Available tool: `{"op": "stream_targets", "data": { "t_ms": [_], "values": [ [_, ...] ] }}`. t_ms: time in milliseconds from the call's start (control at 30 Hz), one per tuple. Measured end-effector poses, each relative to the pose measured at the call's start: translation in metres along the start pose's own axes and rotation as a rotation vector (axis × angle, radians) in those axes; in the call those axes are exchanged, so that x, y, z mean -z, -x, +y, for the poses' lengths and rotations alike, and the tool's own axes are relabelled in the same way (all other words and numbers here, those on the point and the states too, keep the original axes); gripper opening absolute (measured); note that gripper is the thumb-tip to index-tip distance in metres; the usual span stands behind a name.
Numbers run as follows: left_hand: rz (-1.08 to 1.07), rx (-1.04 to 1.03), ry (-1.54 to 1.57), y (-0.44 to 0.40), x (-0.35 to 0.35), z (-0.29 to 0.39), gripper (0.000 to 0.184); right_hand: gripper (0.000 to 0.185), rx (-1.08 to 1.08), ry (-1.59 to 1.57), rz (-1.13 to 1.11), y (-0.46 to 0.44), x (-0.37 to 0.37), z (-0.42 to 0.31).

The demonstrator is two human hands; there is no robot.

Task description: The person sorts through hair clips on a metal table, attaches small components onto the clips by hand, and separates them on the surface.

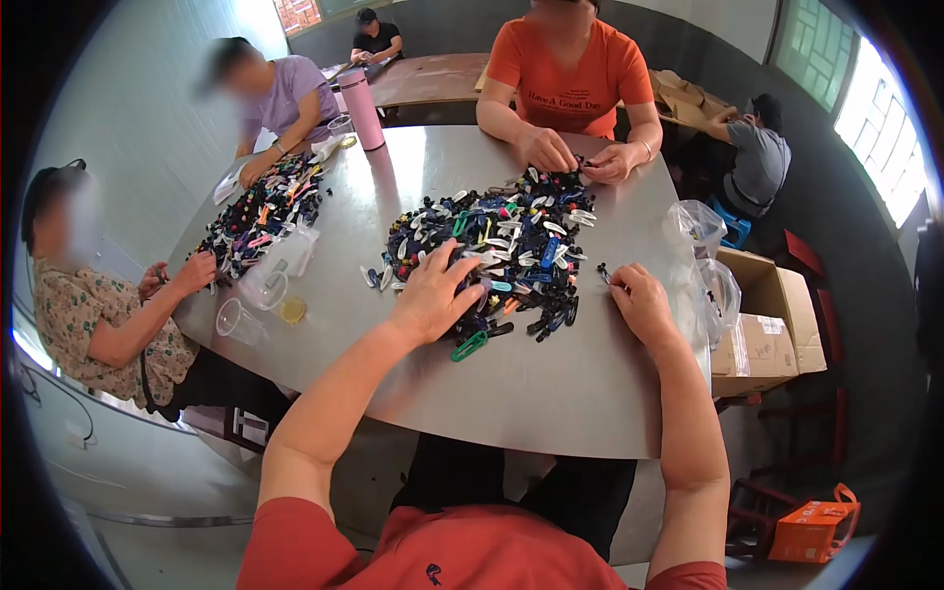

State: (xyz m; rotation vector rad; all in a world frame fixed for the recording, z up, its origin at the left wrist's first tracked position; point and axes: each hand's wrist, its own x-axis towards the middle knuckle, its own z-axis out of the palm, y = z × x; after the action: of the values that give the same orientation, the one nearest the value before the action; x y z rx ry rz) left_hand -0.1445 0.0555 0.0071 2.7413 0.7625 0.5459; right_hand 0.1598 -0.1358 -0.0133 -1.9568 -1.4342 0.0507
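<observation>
1. The left grip (pixel 433 293) is part open, fingers spread over the near left part of the pile of hair clips (pixel 506 241); no clip shows firmly held, though the undersides of the fingers are hidden.
2. The right grip (pixel 641 300) is nearly closed, thumb and fingertips together on a small dark clip (pixel 603 273), just right of the pile.
3. The left fingers work best flat and shallow, parting the top layer sideways, since pressing down may tangle the clips.
4. A light pinch by one end suits the dark clip; squeezing the middle could make it spring or slip.
5. The green clip (pixel 470 346) lies at the pile's near edge, easy to nudge, so the left wrist is better slightly raised.
6. The roomiest stretches of the bench (pixel 551 398) are near the wearer and right of the pile, where short, low moves fit.
7. Beyond the right edge are plastic bags (pixel 720 295) and a cardboard box (pixel 752 346); small pieces could slide off there.
8. At the far side, a co-worker's hands (pixel 548 149) touch the pile, so reaching there risks a bump.
</observation>
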Motion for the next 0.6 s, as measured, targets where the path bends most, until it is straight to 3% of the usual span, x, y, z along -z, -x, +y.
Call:
{"op": "stream_targets", "data": {
  "t_ms": [67,133,300,600],
  "values": [
    [-0.063,-0.036,0.083,0.012,0.007,0.002,0.053,0.009,-0.013,-0.047,0.018,-0.001,0.002,0.001],
    [-0.026,-0.183,-0.108,0.025,0.01,0.012,0.06,0.008,-0.056,-0.04,0.051,-0.002,0.004,0.002],
    [-0.032,-0.237,-0.068,0.024,-0.008,0.029,0.074,0.006,-0.037,0.088,0.118,-0.003,-0.003,0.007],
    [-0.012,-0.029,-0.281,-0.026,-0.038,0.051,0.08,0.008,0.158,-0.039,-0.036,0.0,-0.008,-0.009]
  ]
}}
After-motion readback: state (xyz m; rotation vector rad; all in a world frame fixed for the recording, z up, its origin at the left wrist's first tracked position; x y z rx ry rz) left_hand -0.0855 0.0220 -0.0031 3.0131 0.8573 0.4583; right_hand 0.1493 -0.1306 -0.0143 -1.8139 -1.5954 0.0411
